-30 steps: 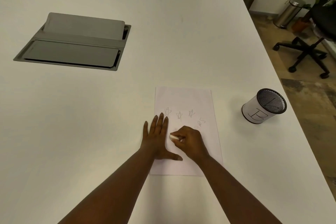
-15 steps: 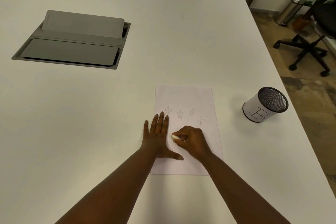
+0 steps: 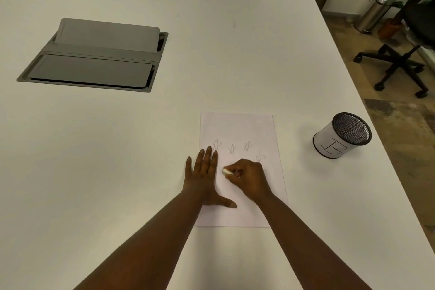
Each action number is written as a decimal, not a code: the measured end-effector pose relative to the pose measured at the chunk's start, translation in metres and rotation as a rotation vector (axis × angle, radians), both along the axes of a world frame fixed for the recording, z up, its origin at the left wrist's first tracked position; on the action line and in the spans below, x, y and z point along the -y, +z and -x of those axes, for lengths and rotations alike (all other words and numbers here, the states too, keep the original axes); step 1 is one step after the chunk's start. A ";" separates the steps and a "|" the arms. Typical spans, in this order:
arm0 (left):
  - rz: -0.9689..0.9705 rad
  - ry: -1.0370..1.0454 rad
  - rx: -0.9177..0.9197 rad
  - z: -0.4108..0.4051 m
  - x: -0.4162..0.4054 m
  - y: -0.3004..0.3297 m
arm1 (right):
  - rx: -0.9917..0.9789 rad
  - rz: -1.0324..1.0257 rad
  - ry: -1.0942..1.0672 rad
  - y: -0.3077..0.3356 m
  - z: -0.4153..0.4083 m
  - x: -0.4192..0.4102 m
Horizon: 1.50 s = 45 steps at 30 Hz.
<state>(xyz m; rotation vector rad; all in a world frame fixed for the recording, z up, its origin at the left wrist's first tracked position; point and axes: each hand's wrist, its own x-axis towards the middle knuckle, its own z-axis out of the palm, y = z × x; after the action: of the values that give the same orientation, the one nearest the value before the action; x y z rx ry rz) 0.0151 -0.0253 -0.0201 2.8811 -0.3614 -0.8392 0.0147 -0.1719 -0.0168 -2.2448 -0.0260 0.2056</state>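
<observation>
Both forearms enter from the near edge of the white table and meet over a sheet of paper lying flat, short edge towards the person.

The left hand lies palm down, fingers straight and close together, thumb spread out to the side. It presses on the sheet's left margin, with the outer fingers overhanging onto the bare table.

The right hand is curled, thumb and fingertips pinching a small white eraser. The eraser's free end points left, just beside the left hand's index finger. It sits at the sheet's surface, near mid-height (whether it actually touches the paper cannot be told).

Just beyond the hands, three pencil stars run in a row across the sheet. A fourth, looser scribble sits to their right, directly above the right hand's knuckles. The upper part of the sheet is blank.

To the right, well apart from the paper, a mesh pen holder stands near the table edge, its white band marked with a hand-drawn "B".

Further off on the left, a grey cable hatch is set into the tabletop, its far flap raised.

Beyond the table, on the floor: an office chair base and two steel pedal bins.
</observation>
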 end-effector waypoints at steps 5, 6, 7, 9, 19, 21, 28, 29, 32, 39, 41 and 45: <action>-0.019 -0.009 -0.018 -0.001 0.000 0.000 | -0.047 0.034 0.088 0.001 0.018 0.006; -0.019 -0.009 -0.022 -0.001 0.001 0.000 | -0.039 0.051 0.093 0.002 0.015 0.006; -0.020 -0.009 -0.024 -0.001 0.001 0.000 | -0.032 0.058 0.082 0.003 0.009 0.005; -0.021 -0.008 -0.026 -0.001 0.001 0.001 | -0.013 0.063 0.031 0.006 -0.004 0.005; -0.007 -0.001 -0.011 0.000 0.000 0.000 | -0.025 0.091 -0.027 0.008 -0.003 0.007; -0.008 -0.001 -0.015 0.000 0.000 -0.001 | -0.045 0.109 0.016 0.003 0.010 0.009; -0.018 0.002 -0.040 -0.001 0.001 0.003 | -0.024 0.117 -0.044 0.009 -0.008 0.009; -0.019 0.004 -0.039 0.000 0.001 0.003 | -0.009 0.115 -0.084 0.010 -0.015 0.009; -0.018 0.008 -0.031 0.000 0.001 0.005 | -0.046 0.062 -0.166 0.013 -0.029 0.012; 0.014 0.002 -0.009 0.001 -0.001 0.006 | -0.088 -0.038 -0.399 0.012 -0.017 0.060; 0.017 -0.010 -0.020 0.001 -0.002 0.007 | -0.108 -0.047 -0.414 0.009 -0.009 0.063; 0.031 -0.024 -0.041 0.009 -0.004 0.006 | -0.105 -0.068 -0.430 0.006 0.004 0.060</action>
<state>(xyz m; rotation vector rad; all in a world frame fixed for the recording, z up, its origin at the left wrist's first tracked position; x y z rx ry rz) 0.0057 -0.0212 -0.0140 2.8314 -0.4019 -0.8874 0.0109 -0.2318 -0.0113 -2.1114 0.4943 0.0868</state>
